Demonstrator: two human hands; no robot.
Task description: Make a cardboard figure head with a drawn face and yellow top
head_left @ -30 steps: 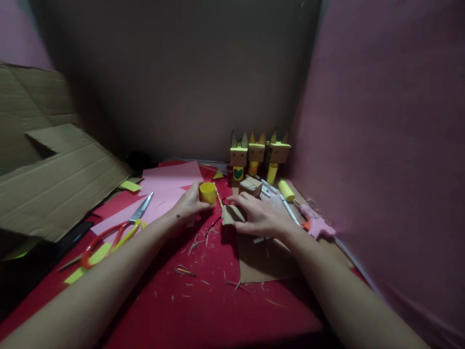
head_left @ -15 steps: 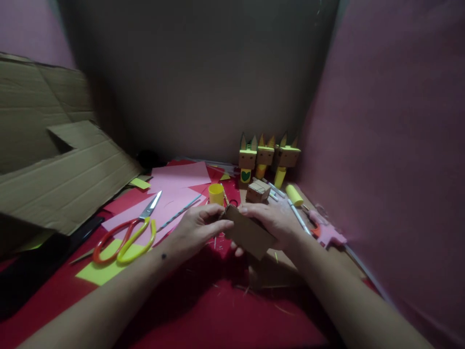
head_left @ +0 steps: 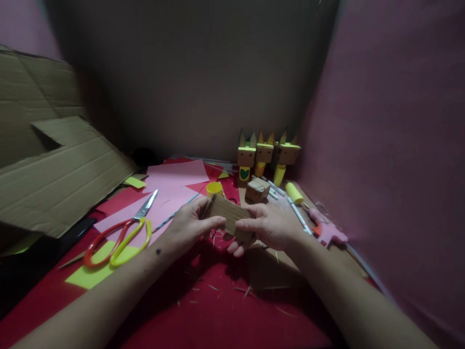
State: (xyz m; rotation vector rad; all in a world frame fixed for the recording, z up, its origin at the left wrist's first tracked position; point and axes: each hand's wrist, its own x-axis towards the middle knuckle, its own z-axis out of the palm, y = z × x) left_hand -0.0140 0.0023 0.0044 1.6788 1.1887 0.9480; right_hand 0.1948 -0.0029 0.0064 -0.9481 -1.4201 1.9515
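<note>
A small piece of brown cardboard [head_left: 229, 214] is held between my two hands above the red table [head_left: 203, 300]. My left hand [head_left: 194, 220] pinches its left end, thumb on top. My right hand [head_left: 267, 225] grips the right end, with the thumb over it and fingertips showing underneath. Just beyond the cardboard stands a yellow paper tube [head_left: 214, 188], partly hidden by it. A small cardboard box [head_left: 257, 189] sits past my right hand. Under my right wrist lies a flat cardboard sheet [head_left: 272, 271].
Scissors [head_left: 123, 237] with red and yellow handles lie on pink and yellow paper at left, beside large cardboard [head_left: 69, 179]. Several box-headed figures with pointed ears [head_left: 246, 157] stand at the back. Markers [head_left: 298, 215], a yellow roll [head_left: 294, 193] and a pink glue gun [head_left: 329, 228] lie right.
The cardboard piece has turned in my hands and now shows a ridged, lighter face. My right thumb has shifted onto its top. The view has moved slightly.
</note>
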